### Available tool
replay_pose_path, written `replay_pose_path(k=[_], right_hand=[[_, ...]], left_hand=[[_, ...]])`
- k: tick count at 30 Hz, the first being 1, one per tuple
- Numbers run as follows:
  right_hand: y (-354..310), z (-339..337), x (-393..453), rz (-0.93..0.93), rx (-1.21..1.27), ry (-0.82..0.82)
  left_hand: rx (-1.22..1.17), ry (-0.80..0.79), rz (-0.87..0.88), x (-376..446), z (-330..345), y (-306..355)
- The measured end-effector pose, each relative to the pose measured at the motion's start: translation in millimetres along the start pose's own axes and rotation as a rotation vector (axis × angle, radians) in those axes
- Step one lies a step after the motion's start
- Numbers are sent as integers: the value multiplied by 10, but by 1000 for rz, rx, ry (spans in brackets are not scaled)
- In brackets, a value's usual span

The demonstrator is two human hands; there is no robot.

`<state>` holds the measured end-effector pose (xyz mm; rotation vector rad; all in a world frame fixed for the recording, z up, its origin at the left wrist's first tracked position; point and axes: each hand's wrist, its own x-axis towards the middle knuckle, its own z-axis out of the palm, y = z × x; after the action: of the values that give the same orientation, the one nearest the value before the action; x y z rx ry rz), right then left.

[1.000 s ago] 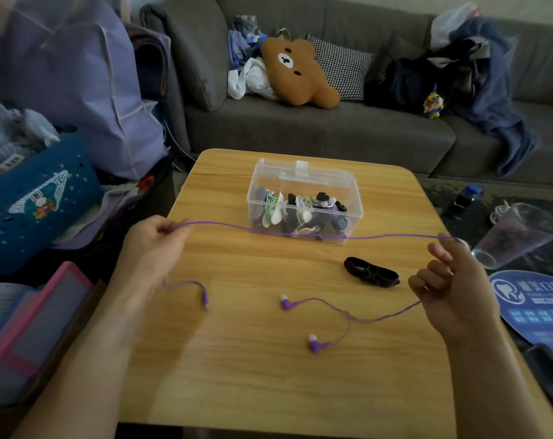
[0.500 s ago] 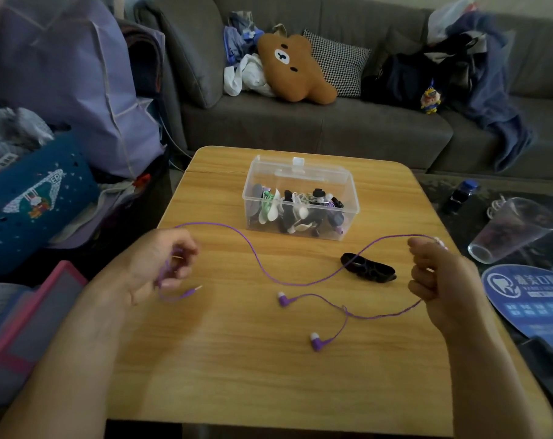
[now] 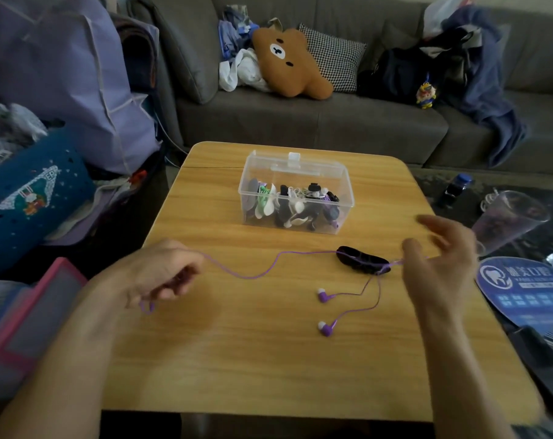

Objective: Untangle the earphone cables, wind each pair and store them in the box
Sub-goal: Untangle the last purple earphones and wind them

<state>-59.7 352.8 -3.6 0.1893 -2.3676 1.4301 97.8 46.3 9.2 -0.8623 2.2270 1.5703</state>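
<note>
A purple earphone cable (image 3: pixel 256 275) lies slack across the wooden table (image 3: pixel 269 359), its two earbuds (image 3: pixel 324 296) resting at centre right. My left hand (image 3: pixel 161 274) grips the plug end of the cable with curled fingers. My right hand (image 3: pixel 440 258) hovers with spread, blurred fingers by the cable's split, where the cable seems to pass under the thumb. A black wound bundle (image 3: pixel 362 259) lies next to that hand. The clear plastic box (image 3: pixel 295 193) stands open behind, holding several wound earphones.
A grey sofa (image 3: pixel 300 122) with a bear cushion (image 3: pixel 289 63) runs behind the table. Bags and a blue basket (image 3: pixel 31 198) crowd the left side. A tilted plastic cup (image 3: pixel 509 221) and a blue round fan (image 3: pixel 522 289) lie to the right.
The cable was stretched taut between both hands, then went slack onto the table. My hands lowered and moved closer together. My right hand's fingers have opened.
</note>
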Motion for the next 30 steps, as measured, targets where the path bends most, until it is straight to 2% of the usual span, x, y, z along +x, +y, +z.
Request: replay_pose_path(k=[1, 3, 5, 6, 8, 11, 16, 19, 22, 25, 28, 30], right_hand=[[-92, 86, -92, -117, 77, -96], [-267, 250, -336, -285, 198, -403], [-381, 403, -570, -406, 188, -695], [-405, 475, -654, -417, 177, -799], [-402, 573, -745, -346, 197, -886], [-373, 582, -688, -193, 240, -823], [-319, 360, -390, -169, 230, -720], [-227, 221, -196, -130, 258, -516], [-92, 166, -41, -65, 140, -272], [28, 153, 20, -37, -3, -184], [-11, 207, -98, -95, -175, -99], [-134, 264, -219, -298, -105, -98]], left_hand=[[-28, -55, 17, -20, 75, 42], [-65, -124, 61, -27, 241, 113], [-65, -117, 144, 6, 392, 155], [-74, -113, 198, 26, 453, 177], [-105, -150, 287, 41, 518, 189], [-128, -222, 347, 56, 492, 137], [-31, -357, 322, 18, 376, 108], [33, -410, 324, -36, 302, 113], [-14, -376, 381, -54, 260, 118], [-126, -311, 411, -14, 272, 112], [-189, -304, 429, 13, 357, 102], [-173, -311, 437, 20, 436, 110]])
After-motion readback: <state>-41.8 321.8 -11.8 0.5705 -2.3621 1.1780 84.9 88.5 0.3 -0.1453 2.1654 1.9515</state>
